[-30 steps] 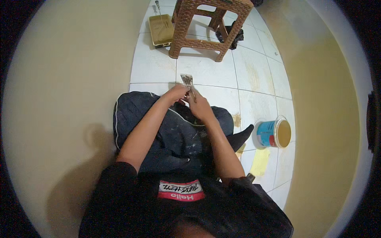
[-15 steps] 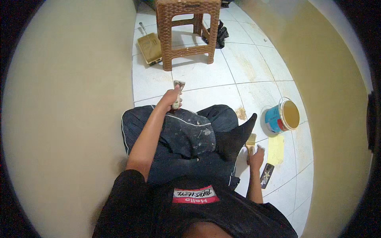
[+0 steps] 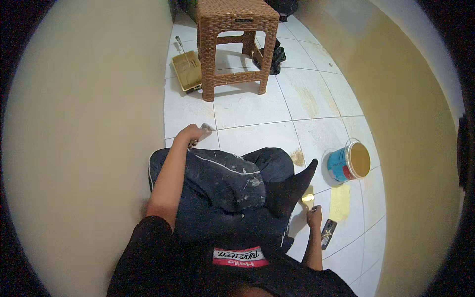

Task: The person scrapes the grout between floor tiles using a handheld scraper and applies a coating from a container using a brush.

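Brush (image 3: 308,196), pointing forward, held in right hand (image 3: 314,217), toward right edge of floor (image 3: 253,112); scraper (image 3: 207,129) held in left hand (image 3: 189,133), far from brush.

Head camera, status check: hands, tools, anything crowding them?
Left hand gripping scraper. Right hand at paintbrush, grip unclear. Socked foot tight beside paintbrush; phone lying close to right hand.
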The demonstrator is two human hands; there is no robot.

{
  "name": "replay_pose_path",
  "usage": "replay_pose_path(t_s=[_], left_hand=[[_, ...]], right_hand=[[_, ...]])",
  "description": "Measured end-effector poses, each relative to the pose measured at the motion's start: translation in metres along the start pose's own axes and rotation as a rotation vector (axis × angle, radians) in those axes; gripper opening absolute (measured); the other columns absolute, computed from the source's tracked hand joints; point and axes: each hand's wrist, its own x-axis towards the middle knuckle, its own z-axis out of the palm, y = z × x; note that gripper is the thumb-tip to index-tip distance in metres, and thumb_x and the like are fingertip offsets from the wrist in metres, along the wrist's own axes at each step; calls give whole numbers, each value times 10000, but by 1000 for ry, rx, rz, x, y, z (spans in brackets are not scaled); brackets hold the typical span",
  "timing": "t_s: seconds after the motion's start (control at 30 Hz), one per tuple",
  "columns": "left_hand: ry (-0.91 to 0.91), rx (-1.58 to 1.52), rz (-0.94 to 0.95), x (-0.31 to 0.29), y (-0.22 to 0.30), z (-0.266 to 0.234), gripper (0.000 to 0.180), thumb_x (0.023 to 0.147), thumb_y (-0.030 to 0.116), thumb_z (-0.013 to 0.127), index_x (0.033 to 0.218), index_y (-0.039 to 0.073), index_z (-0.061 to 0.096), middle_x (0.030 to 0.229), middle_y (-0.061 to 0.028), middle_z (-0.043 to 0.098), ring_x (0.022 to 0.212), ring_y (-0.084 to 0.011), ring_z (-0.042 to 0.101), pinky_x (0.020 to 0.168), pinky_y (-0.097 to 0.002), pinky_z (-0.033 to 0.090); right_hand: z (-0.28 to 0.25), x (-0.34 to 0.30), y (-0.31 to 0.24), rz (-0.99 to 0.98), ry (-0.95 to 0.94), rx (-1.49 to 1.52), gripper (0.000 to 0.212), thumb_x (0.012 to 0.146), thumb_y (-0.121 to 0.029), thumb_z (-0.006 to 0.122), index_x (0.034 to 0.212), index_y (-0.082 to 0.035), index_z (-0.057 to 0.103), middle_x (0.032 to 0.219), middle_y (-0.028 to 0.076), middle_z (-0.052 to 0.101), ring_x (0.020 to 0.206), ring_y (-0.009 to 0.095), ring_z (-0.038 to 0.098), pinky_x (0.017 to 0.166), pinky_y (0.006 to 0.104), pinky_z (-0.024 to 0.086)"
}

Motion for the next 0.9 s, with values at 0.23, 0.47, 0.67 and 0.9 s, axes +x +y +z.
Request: replay_pose_path(t_s=[0.23,0.47,0.67,0.9], left_hand=[[12,-115,-103,-9,15,-14,532,859,430,558,836,-90,668,701,-203,656,599,-286,637,578,-414,498],[-212,-4,-124,-2,24,-36,508,889,454,507,970,-11,695,957,-201,690,822,-307,668,746,-430,508],[-207,-19,-171,1,15,-49,503,923,439,465,1134,25,657,1205,-179,629,1098,-344,607,938,-449,464],[-287,24,-210,1,16,-65,500,952,411,403,1199,37,626,1282,-184,579,1180,-359,558,1000,-459,432]], right_hand=[[-116,11,-47,115,200,116,290,908,-295,627,999,-24,582,774,145,628,737,262,603,686,371,478],[-150,98,-296,-373,106,79,396,916,-316,623,838,72,601,719,165,600,631,215,519,608,343,428],[32,166,-498,-830,-250,-521,672,799,-686,549,754,-33,699,744,217,669,734,393,662,670,487,499],[185,207,-571,-923,-417,-806,796,738,-775,550,1029,-44,677,1066,162,680,1014,300,654,849,475,485]])
